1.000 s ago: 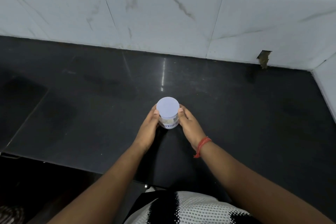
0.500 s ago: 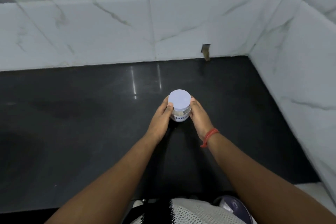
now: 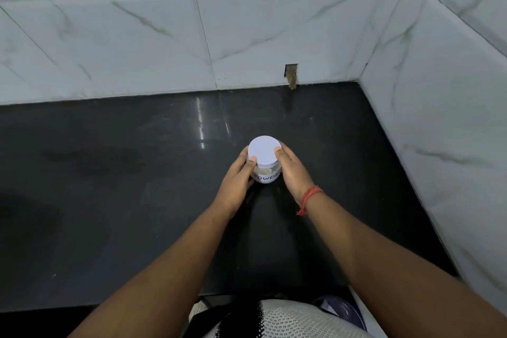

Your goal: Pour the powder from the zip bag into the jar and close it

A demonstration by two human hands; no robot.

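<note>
A small clear jar (image 3: 265, 176) stands upright on the black counter (image 3: 137, 200), with pale powder visible inside and a white label with lettering. Its round pale lilac lid (image 3: 264, 151) sits on top. My left hand (image 3: 238, 181) wraps the jar's left side, with the thumb tip on the lid's edge. My right hand (image 3: 293, 170) holds the right side, thumb also on the lid's rim; a red thread is tied round that wrist. No zip bag is in view.
White marble-look tiled walls (image 3: 164, 35) close the counter at the back and on the right (image 3: 439, 118), forming a corner. A small chipped hole (image 3: 291, 75) sits at the back wall's base. The counter's front edge runs just before my body.
The view has swung to the right, bringing the right wall and corner into sight. Both hands stay on the closed jar, which has kept its upright stand on the counter.
</note>
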